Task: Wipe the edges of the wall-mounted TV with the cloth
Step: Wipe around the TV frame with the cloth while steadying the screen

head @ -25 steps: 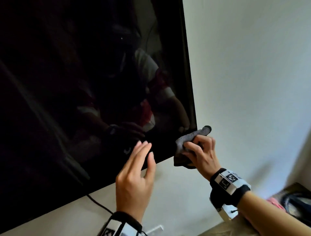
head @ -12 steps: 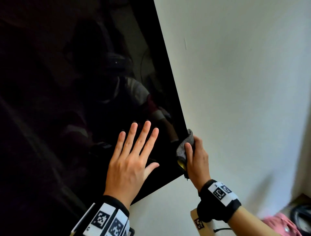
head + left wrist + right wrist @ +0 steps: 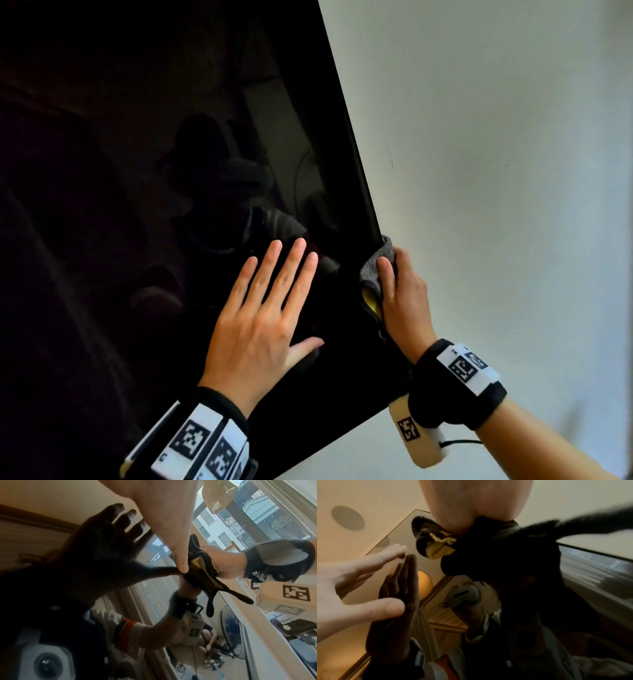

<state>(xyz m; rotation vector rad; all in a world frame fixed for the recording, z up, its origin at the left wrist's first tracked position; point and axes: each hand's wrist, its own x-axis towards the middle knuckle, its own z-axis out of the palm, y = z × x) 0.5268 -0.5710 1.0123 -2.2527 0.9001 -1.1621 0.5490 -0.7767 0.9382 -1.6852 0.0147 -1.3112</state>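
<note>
Left hand: left hand [image 3: 260, 318] flat on the dark TV [image 3: 137, 205] screen, fingers straight and spread.
Right hand: right hand [image 3: 404, 298] wrapped round the cloth [image 3: 375, 263], pinching it on the TV's right edge.
Cloth: grey, yellow inside, near the lower right corner against the white wall [image 3: 496, 171].

A plain pale wall [image 3: 496, 171] fills the right side of the head view, evenly lit, with a small mark on it. Reflections in the left wrist view show a bright window [image 3: 254, 520] with pale buildings outside, a standing fan [image 3: 229, 627] and warm beige walls. A round ceiling fitting [image 3: 347, 517] shows in the right wrist view.
</note>
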